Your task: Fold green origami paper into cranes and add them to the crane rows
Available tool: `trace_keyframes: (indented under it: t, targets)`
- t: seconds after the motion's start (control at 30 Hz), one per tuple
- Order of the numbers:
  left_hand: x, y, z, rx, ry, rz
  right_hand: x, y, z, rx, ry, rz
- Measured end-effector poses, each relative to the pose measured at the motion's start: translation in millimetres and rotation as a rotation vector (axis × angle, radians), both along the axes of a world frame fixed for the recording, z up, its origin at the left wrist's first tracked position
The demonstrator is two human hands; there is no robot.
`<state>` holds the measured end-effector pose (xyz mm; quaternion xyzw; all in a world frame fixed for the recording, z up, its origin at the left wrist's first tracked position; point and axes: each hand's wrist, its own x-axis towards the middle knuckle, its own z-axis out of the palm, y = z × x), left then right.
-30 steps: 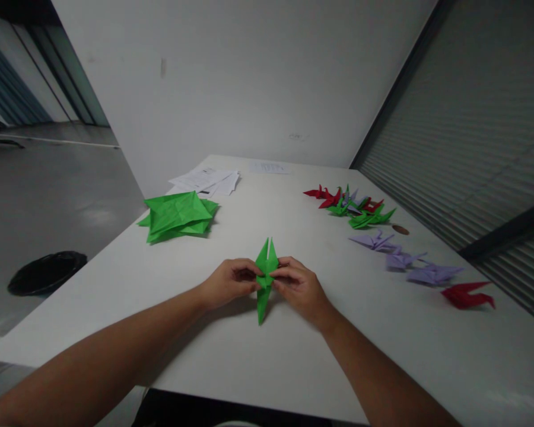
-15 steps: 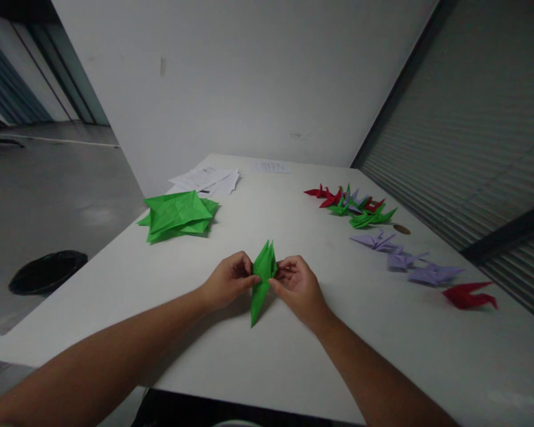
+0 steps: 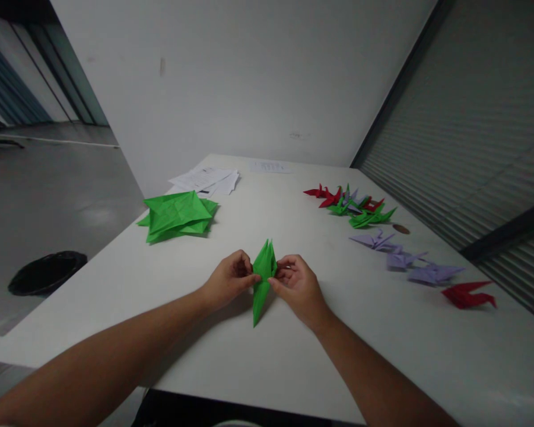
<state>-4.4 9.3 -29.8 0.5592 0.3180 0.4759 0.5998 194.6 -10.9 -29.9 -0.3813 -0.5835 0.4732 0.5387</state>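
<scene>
Pinching a green folded paper [image 3: 262, 280] btwn both hands, a person works nr the middle of the front edge of the white tabletop [image 3: 289, 362]. L hand [image 3: 230, 276] grips the paper's left side, thumb on top, other fingers curled in; R hand [image 3: 299, 287] grips the right side, thumb tip nr the paper's middle, fingers bent. Paper is long & narrow: one pt. aims at the front edge, close-set tips aim at the back edge. Can't tell if it touches the tabletop.

By the left edge, a green paper stack [image 3: 180, 218] lies w/ corners sticking out. Behind it, nr the back-left corner: loose printed sheets [image 3: 204, 179]. Another sheet [image 3: 270, 168] lies flat by the back edge, approx. mid.

Along the right edge: a mixed pile of red, green & purple paper birds [image 3: 349, 206] toward the back-right corner, then three purple birds [image 3: 399, 260] in a slanting row, then one red bird [image 3: 467, 295] closest to the front. A small brown disc [image 3: 401, 229] sits btwn pile & right edge. On the floor past the left edge: bin w/ black liner [image 3: 48, 273].
</scene>
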Motion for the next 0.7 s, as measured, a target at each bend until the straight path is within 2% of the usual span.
trace_keyframes:
  t: [0.27, 0.4, 0.53, 0.7]
  targets:
    - [1.5, -1.2, 4.2, -0.047, -0.086, -0.023, 1.7, 1.4, -2.1, -0.104, -0.006, 0.053]
    - [-0.5, -1.6, 3.3, 0.022, -0.014, -0.006, 1.6, 1.6, -3.7, -0.138, -0.030, 0.053]
    - [-2.6, -1.2, 1.2, 0.132, 0.100, 0.017, 1.6, 1.2, -4.7, -0.096, -0.020, 0.033]
    - [-3.6, -1.1, 1.6, 0.149, 0.145, -0.020, 2.9, 0.3, -4.3, -0.021, -0.073, 0.036]
